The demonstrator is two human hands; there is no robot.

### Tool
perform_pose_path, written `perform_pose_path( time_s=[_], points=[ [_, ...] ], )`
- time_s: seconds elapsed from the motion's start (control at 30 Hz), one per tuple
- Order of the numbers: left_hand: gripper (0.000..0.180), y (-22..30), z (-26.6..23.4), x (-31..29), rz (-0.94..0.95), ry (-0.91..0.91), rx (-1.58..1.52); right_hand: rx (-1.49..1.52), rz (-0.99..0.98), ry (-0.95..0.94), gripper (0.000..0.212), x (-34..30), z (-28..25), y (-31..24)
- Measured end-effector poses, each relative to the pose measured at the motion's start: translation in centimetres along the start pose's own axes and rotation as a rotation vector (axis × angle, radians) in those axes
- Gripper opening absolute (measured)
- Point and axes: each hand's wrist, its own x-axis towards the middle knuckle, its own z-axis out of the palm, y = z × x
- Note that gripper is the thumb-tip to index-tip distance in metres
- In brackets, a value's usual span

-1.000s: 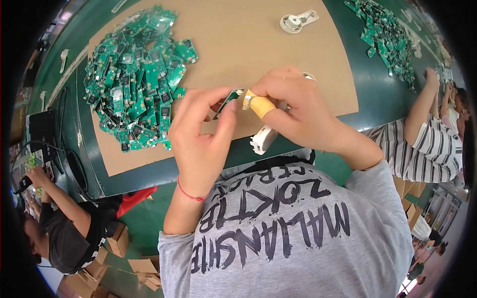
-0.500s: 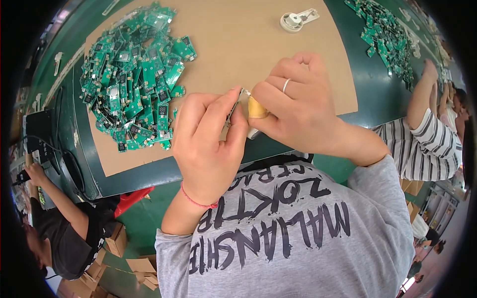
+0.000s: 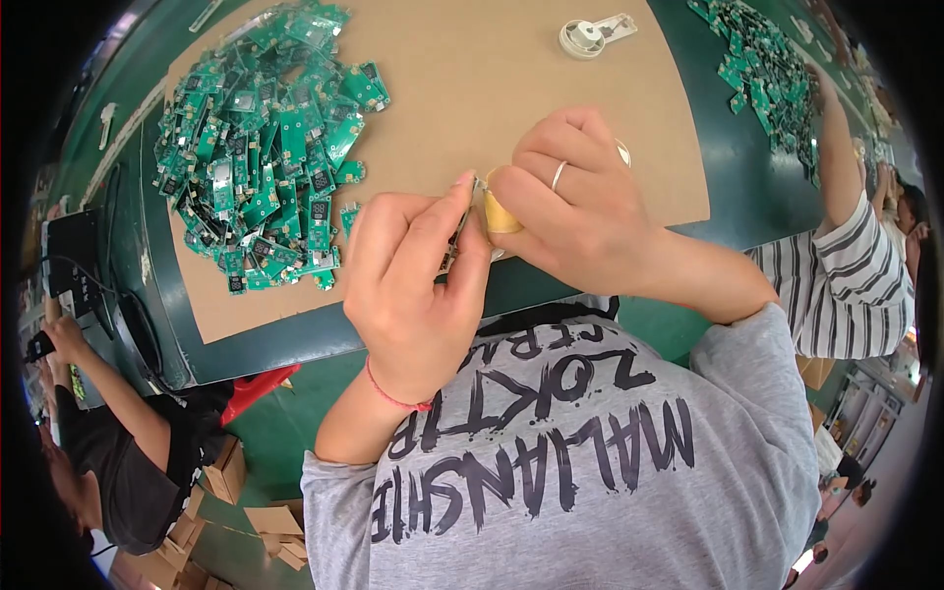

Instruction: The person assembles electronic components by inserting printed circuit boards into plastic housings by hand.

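R hand (image 3: 580,206) has turned vs. 1 s ago; its curled grip now mostly hides the white plastic housing (image 3: 624,153). L hand (image 3: 408,280), shifted right, pinches thin green circuit board (image 3: 450,258) just beside. Fingers block contact pt. Green board pile (image 3: 256,167) left, on brown cardboard sheet (image 3: 442,108).

the cardboard sheet (image 3: 452,88) looks matt, the circuit boards (image 3: 292,138) glossy.

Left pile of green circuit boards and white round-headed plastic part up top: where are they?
Left pile of green circuit boards (image 3: 258,152), head view: middle.
White round-headed plastic part (image 3: 582,38), head view: its round end.
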Motion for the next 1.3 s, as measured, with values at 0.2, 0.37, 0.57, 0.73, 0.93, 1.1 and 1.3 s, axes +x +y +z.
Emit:
perform_pose_path(
  time_s=[0.2,0.37,0.57,0.73,0.93,1.1,1.3],
  points=[
    [0.022,-2.0,-1.5,1.4,-0.185,-0.089,-0.461,0.223,0.156,-0.032,0.021,0.9,-0.7,0.0],
    [0.037,-1.9,-0.6,0.9,-0.328,-0.054,-0.685,0.779,0.515,0.013,0.015,0.9,0.3,-0.1],
    [0.064,-2.6,0.1,0.6,-0.22,-0.229,-0.592,0.539,0.265,-0.01,0.017,0.2,-0.1,1.4],
    [0.054,-4.2,0.3,-0.8,-0.982,-0.714,-1.321,0.307,-0.061,0.165,0.016,1.4,-0.9,2.9],
    [0.037,-2.7,1.9,-0.9,-1.204,-0.331,-2.016,0.075,-0.451,0.078,0.016,2.3,-1.6,2.4],
    [0.036,-2.6,1.2,0.5,-0.926,-0.217,-1.277,0.075,-0.041,-0.141,0.016,1.8,-2.3,3.8],
    [0.038,-2.8,1.1,0.7,-0.589,-0.138,-0.998,0.833,0.681,-0.725,0.013,2.0,-3.4,2.8]
  ],
)
